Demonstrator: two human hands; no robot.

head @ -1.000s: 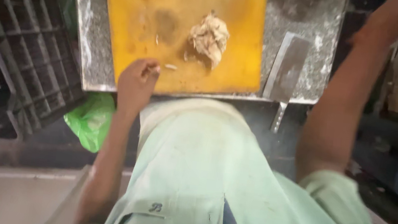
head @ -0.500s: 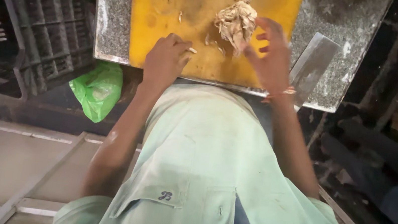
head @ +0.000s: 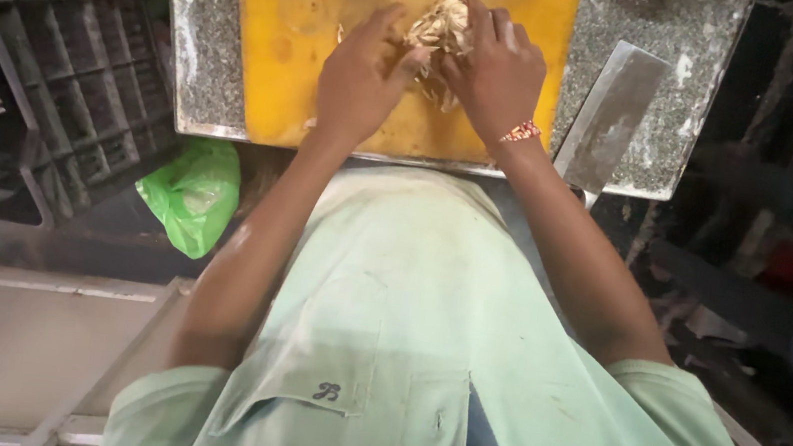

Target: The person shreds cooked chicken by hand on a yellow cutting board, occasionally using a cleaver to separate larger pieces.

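Both hands are on a pale, ragged lump of meat (head: 443, 32) that lies on the smooth yellow board (head: 286, 58): the left hand (head: 361, 83) pinches its left side between thumb and fingers, and the right hand (head: 495, 74) has its grip curled closed over the right side. The board sits on a speckled grey stone desk (head: 198, 47), and a flat rectangular steel cleaver (head: 612, 113) lies just beside the right wrist. A crumpled green plastic bag (head: 193, 193) is below the desk edge, near dark slatted crates (head: 44, 59).

A crumpled bright green plastic bag (head: 190, 193) lies low on the left, just below the counter (head: 199, 37) corner, beside dark crates (head: 44, 59).
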